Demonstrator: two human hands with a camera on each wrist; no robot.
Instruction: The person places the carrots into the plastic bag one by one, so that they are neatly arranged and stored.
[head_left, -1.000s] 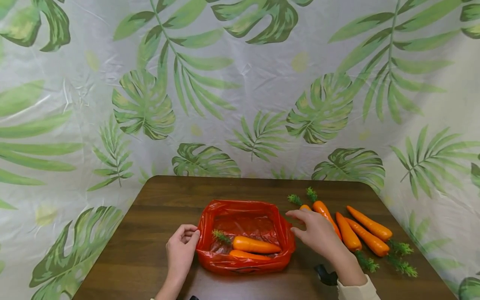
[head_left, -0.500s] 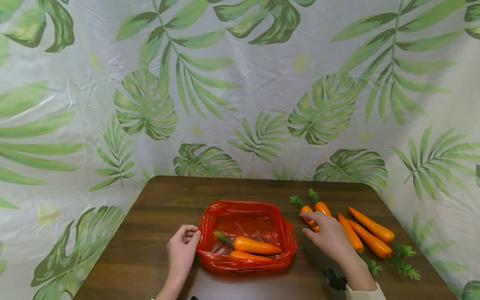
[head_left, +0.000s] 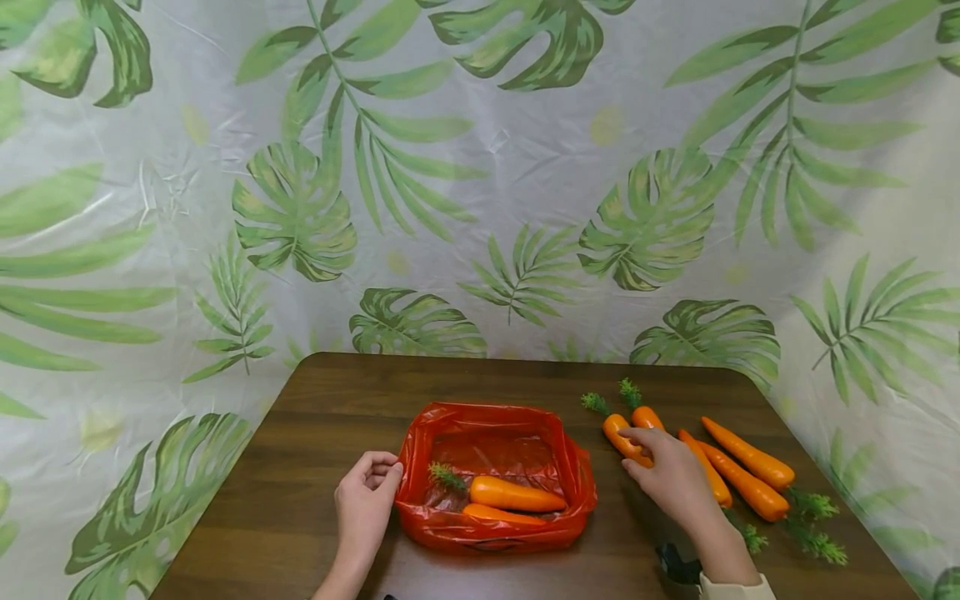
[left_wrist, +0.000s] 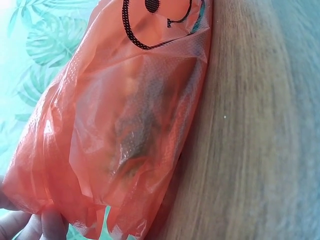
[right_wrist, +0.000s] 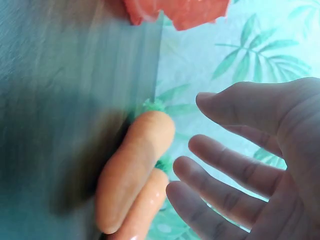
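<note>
A red plastic bag (head_left: 495,533) stands on the table with its mouth spread wide. Inside it lie two carrots, the upper carrot (head_left: 516,494) with a green top. My left hand (head_left: 365,504) pinches the bag's left rim; in the left wrist view the fingers (left_wrist: 52,225) grip the bag's edge. To the right of the bag, my right hand (head_left: 671,475) is over a carrot (head_left: 621,435), its fingers apart. The right wrist view has this carrot (right_wrist: 135,170) lying on the table, with the thumb and fingers just short of it.
Beside and partly behind my right hand lies another carrot (head_left: 647,417). Several more carrots (head_left: 750,450) lie at the table's right side, green tops toward me. A leaf-printed sheet (head_left: 480,167) hangs behind the brown table (head_left: 330,400).
My right hand has moved right, away from the bag's right edge, and come over the nearest carrot. The left hand keeps its hold on the bag's rim.
</note>
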